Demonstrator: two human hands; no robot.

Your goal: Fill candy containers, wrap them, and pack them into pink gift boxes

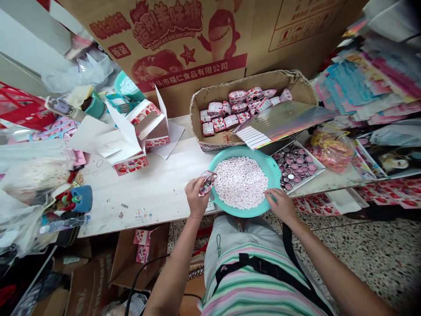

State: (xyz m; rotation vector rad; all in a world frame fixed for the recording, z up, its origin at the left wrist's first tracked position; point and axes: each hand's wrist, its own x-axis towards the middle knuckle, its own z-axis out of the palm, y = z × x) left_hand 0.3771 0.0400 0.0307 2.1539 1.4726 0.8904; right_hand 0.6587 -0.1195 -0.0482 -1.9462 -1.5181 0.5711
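Observation:
My left hand point(196, 199) is closed around a small red-and-pink printed candy packet point(207, 183), tilted over the left rim of a turquoise plastic basin point(274, 173). A broad heap of small pale pink candies point(241, 182) fills the basin. At its lower right edge is my right hand point(279, 204), thumb and fingers apart, fingertips close to the candies; I make out nothing in it. Behind the basin, a cut-down cardboard box point(213, 144) holds several similar packets point(232, 120). A tray of small round pink-and-silver pieces point(297, 166) is to the right.
A large cardboard carton point(250, 39) stands behind the worktable point(154, 188). Open printed paper boxes point(131, 164) are at left, and a shiny holographic sheet point(286, 123) leans across the cardboard box. Stacked printed sheets point(365, 92) and a clear bag of pieces point(332, 147) lie at right.

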